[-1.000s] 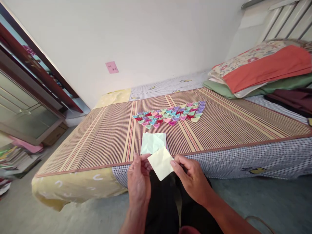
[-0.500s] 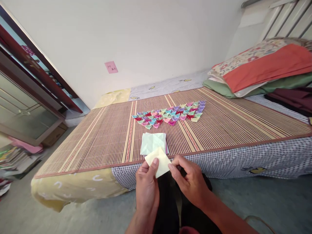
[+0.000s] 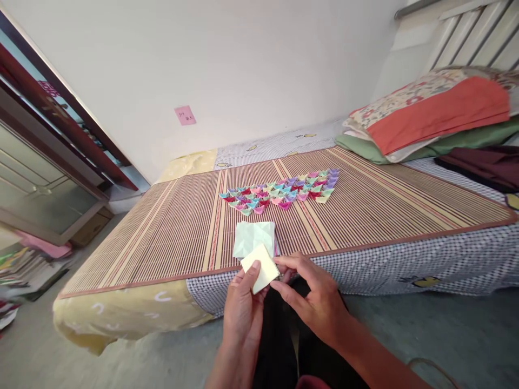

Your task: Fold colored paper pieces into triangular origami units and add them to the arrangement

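Note:
A pale yellow piece of folded paper (image 3: 263, 271) is held over the front edge of the bed. My left hand (image 3: 244, 297) grips it, thumb on top and fingers underneath. My right hand (image 3: 314, 297) has its thumb and forefinger at the paper's right corner, closed about that edge. Just beyond lies a stack of creased paper squares (image 3: 253, 237), pale green on top, its near part hidden by the yellow paper. Farther back, rows of small folded paper boats (image 3: 286, 192) in many colours stand on the woven mat.
The striped mat (image 3: 162, 237) covers the bed. At the right are folded bedding with a red-orange band (image 3: 441, 116) and dark maroon cloth (image 3: 482, 165). A pink note (image 3: 185, 115) is on the wall. A glass-panelled door (image 3: 36, 186) stands at the left.
The yellow paper's right side has been folded in, so it looks narrower. My right hand has shifted slightly left along with that edge. My left hand keeps its hold.

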The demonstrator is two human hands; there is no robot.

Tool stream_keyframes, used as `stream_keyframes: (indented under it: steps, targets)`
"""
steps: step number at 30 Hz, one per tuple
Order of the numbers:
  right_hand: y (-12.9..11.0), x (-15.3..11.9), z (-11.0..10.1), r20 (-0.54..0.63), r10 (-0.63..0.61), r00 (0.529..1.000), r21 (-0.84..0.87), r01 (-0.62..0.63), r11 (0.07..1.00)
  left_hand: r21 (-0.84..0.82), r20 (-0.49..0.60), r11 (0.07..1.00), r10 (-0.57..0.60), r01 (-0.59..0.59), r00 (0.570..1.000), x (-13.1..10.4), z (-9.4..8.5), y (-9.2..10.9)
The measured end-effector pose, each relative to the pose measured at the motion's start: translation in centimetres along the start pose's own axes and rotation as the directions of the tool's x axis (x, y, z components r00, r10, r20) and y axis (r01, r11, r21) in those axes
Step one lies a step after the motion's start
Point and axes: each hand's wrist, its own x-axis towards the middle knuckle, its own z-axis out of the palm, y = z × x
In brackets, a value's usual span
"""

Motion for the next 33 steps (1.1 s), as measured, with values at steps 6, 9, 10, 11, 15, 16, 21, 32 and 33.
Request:
stream_keyframes:
  steps: [6, 9, 10, 11, 15, 16, 21, 32, 33]
  targets:
    - [-0.4, 0.2, 0.0, -0.053, 0.049, 0.997, 0.031, -0.047, 0.998, 0.001, -0.029, 1.0, 0.018, -0.018, 0.999, -0.4, 0.3, -0.1]
    - [-0.8, 0.5, -0.3, -0.024, 0.253, 0.967, 0.133, -0.247, 0.96, 0.07, 0.002, 0.993, 0.096, -0.096, 0.995, -0.6, 0.4, -0.3]
    - [-0.9, 0.7, -0.3, 0.009, 0.316, 0.949, 0.186, -0.312, 0.932, 0.094, 0.017, 0.986, 0.134, -0.135, 0.991, -0.7, 0.4, -0.4]
    - [-0.9, 0.9, -0.4, 0.055, 0.366, 0.929, 0.242, -0.368, 0.898, 0.122, 0.032, 0.976, 0.176, -0.178, 0.984, -0.8, 0.3, -0.5]
    - [-0.6, 1.3, -0.3, 0.228, 0.431, 0.873, 0.386, -0.487, 0.783, 0.26, 0.13, 0.931, 0.228, -0.255, 0.965, -0.7, 0.0, -0.6]
    - [-0.4, 1.3, -0.2, 0.241, 0.44, 0.865, 0.408, -0.502, 0.763, 0.281, 0.149, 0.928, 0.209, -0.244, 0.967, -0.7, -0.1, -0.6]
    - [0.3, 1.0, 0.4, 0.138, 0.518, 0.844, 0.477, -0.515, 0.712, 0.278, 0.068, 0.9, 0.33, -0.335, 0.942, -1.3, 0.2, -0.8]
    - [-0.1, 1.2, 1.2, 0.151, 0.55, 0.821, 0.483, -0.547, 0.684, 0.51, 0.144, 0.769, 0.367, -0.387, 0.919, -0.8, -0.7, -0.3]
    - [0.1, 1.2, 1.0, 0.182, 0.531, 0.828, 0.467, -0.548, 0.694, 0.449, 0.14, 0.826, 0.311, -0.341, 0.94, -0.4, -0.8, 0.1]
